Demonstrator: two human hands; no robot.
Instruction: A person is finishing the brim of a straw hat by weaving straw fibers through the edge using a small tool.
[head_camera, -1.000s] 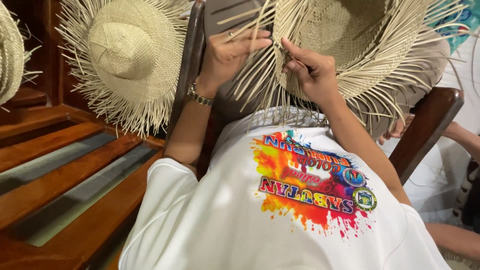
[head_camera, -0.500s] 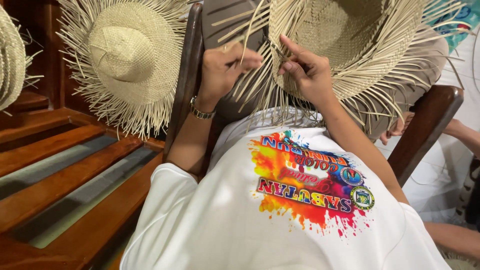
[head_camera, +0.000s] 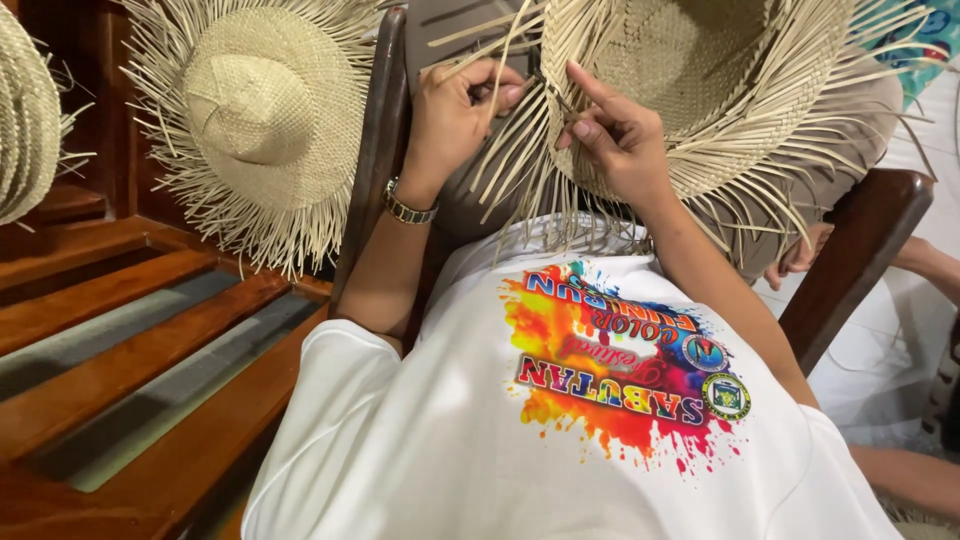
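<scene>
An unfinished straw hat (head_camera: 720, 90) with long loose strands around its brim rests on my lap, over my white printed T-shirt (head_camera: 560, 440). My left hand (head_camera: 455, 110), with a metal wristwatch (head_camera: 408, 208) on the wrist, pinches loose straw strands (head_camera: 505, 130) at the brim's near edge. A few centimetres to the right, my right hand (head_camera: 620, 140) grips neighbouring strands between thumb and forefinger. The brim edge where the two hands meet is partly hidden by my fingers.
A finished-looking fringed straw hat (head_camera: 260, 100) leans on the wooden slatted bench (head_camera: 120, 340) to the left, and part of another hat (head_camera: 25, 110) shows at the left edge. Dark wooden chair arms (head_camera: 860, 250) flank me. Another person's hand (head_camera: 800, 258) rests at right.
My left hand has lowered and curled down onto the strands. My right hand has shifted slightly while staying on the brim. The hat has stayed in place.
</scene>
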